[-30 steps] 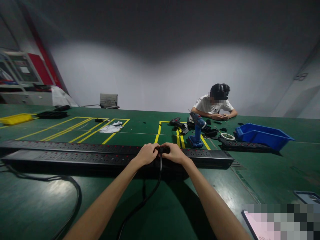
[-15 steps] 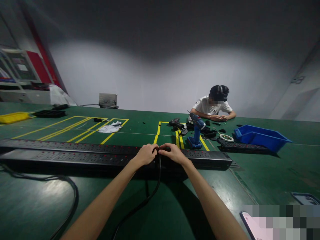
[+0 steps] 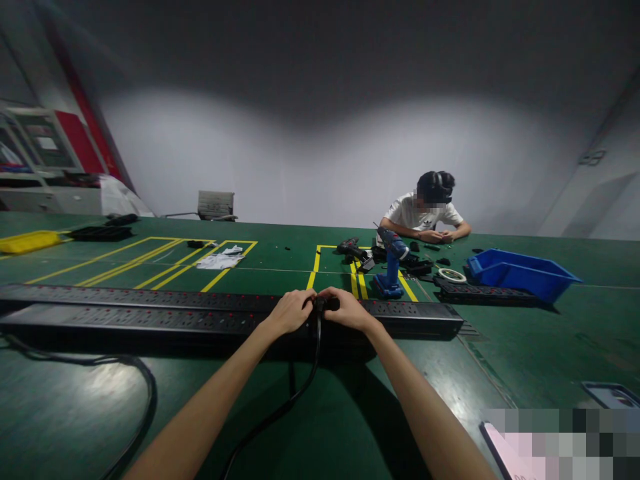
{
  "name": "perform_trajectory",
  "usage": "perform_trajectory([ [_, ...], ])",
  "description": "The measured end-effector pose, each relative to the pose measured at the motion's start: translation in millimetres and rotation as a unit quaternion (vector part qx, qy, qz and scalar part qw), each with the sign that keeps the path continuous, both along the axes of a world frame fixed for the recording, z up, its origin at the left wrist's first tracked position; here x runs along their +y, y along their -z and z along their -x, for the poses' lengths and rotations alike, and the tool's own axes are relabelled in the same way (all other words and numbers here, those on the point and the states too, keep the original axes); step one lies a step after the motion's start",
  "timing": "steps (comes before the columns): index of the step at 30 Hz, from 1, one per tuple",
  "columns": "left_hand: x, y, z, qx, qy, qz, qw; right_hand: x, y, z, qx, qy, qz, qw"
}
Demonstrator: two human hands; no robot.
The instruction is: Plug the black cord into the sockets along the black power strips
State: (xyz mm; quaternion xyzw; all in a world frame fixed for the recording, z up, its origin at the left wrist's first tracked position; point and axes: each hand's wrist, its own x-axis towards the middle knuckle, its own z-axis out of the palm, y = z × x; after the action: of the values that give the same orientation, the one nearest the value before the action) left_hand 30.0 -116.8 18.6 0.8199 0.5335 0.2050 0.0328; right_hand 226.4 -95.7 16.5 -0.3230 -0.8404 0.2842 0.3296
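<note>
Two long black power strips (image 3: 150, 316) with rows of sockets and small red switches lie side by side across the green table. Over their right half, my left hand (image 3: 291, 311) and my right hand (image 3: 349, 309) meet with fingers closed on a black plug (image 3: 321, 305). The fingers partly cover it, and whether its pins sit in a socket I cannot tell. From the plug a black cable (image 3: 317, 357) hangs over the near edge of the strips and curves down toward me.
A blue cordless drill (image 3: 391, 263) stands beyond the strips, near a second drill (image 3: 350, 248) and loose black parts. At right are a blue bin (image 3: 525, 272) and a phone (image 3: 505, 453). White papers (image 3: 220, 257) lie left. A person (image 3: 425, 213) leans on the far edge.
Both hands stay at nearly the same spot on the strips. More of the black plug shows between my fingers, and the right fingers have shifted slightly around it. The view has tilted a little.
</note>
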Motion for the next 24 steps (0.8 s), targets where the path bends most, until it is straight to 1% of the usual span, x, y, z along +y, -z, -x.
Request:
perform_trajectory([
  [4,-0.9,-1.8,-0.3,0.001,0.0,0.002,1.0,-2.5,-1.7,1.0,-0.036,0.022,-0.035,0.998],
  [8,-0.3,-1.8,-0.4,0.008,0.0,0.003,1.0,-2.2,-0.5,2.1,-0.045,0.035,-0.052,0.997],
  [14,1.4,0.5,1.0,0.017,-0.006,0.002,1.0,-0.7,2.1,2.7,-0.049,0.041,-0.053,0.997],
  [24,1.5,0.3,0.0,0.02,-0.018,0.006,1.0,-3.6,-0.7,3.8,-0.094,0.058,-0.071,0.991],
])
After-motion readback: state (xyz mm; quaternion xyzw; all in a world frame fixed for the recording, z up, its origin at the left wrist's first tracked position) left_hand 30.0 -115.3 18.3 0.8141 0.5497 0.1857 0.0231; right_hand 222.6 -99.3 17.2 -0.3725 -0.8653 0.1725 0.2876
